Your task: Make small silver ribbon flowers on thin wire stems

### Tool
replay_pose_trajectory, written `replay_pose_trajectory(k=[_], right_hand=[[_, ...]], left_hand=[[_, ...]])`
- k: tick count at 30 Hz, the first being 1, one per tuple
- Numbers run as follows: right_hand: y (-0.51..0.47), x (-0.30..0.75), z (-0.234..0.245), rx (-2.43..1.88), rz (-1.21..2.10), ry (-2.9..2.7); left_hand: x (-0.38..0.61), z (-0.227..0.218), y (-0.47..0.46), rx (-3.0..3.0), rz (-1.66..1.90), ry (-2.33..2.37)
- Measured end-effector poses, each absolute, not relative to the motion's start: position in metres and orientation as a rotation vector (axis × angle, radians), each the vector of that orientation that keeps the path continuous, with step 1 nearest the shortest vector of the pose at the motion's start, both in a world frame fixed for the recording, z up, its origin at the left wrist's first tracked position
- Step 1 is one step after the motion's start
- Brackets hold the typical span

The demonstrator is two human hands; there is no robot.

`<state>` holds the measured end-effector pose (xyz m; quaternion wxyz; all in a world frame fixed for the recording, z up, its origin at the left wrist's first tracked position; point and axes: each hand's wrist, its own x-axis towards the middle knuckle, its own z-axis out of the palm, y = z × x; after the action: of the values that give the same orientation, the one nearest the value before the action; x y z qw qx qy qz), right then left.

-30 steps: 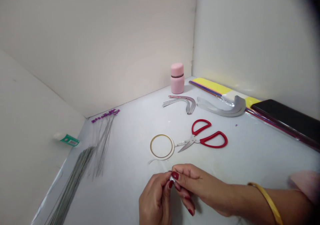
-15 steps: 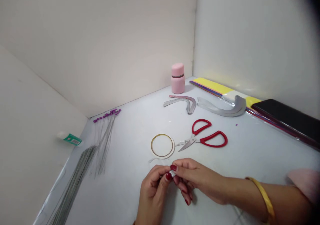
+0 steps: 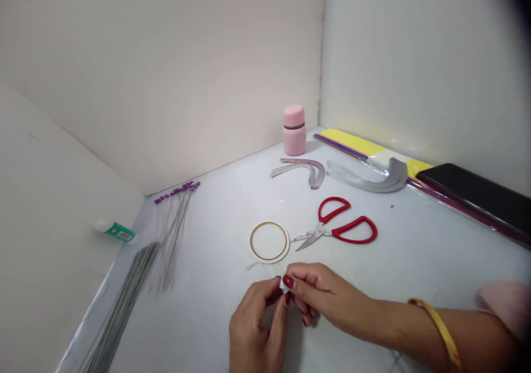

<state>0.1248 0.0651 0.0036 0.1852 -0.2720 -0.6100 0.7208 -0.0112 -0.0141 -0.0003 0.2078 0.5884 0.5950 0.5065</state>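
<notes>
Between the fingertips of both hands is a small whitish piece [image 3: 284,286], mostly covered, so its kind does not show. My left hand [image 3: 258,324] pinches it from the left with thumb and forefinger. From the right, my right hand [image 3: 321,295] presses its thumb and forefinger on the same piece. Just beyond the fingers lies a narrow roll of white tape [image 3: 286,248] with a loose end. Scissors with red handles [image 3: 354,233] rest with blades apart, right of the roll.
At left lie a bundle of grey wires [image 3: 124,301] and thin stems with purple tips [image 3: 178,191]. A pink flask [image 3: 294,132] stands at the back. Curled strips [image 3: 317,174], a clear curved strip [image 3: 365,184], coloured sheets [image 3: 352,141] and a black flat object [image 3: 477,196] lie rightward.
My left thumb and fingers have shifted slightly on the whitish piece, and more of it shows. My right fingers have curled in a little. The things on the table have stayed put.
</notes>
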Motion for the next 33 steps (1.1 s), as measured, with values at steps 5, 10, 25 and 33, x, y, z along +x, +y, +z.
replay_pose_trajectory(k=[5,10,25,33], right_hand=[[0.07,0.127,0.005,-0.751,2.107,-1.739],[0.074,0.128,0.009,-0.792,2.129,-1.763],[0.045,0.118,0.0,-0.975,2.172,-1.317],[0.05,0.118,0.001,-0.904,2.318,-1.172]], left_hand=[[-0.016,-0.002,-0.012,1.766,1.355,1.578],[-0.018,-0.007,-0.011,1.922,1.292,1.577],[-0.002,-0.012,-0.013,2.081,1.256,1.849],[-0.009,0.0,-0.01,1.73,1.225,1.655]])
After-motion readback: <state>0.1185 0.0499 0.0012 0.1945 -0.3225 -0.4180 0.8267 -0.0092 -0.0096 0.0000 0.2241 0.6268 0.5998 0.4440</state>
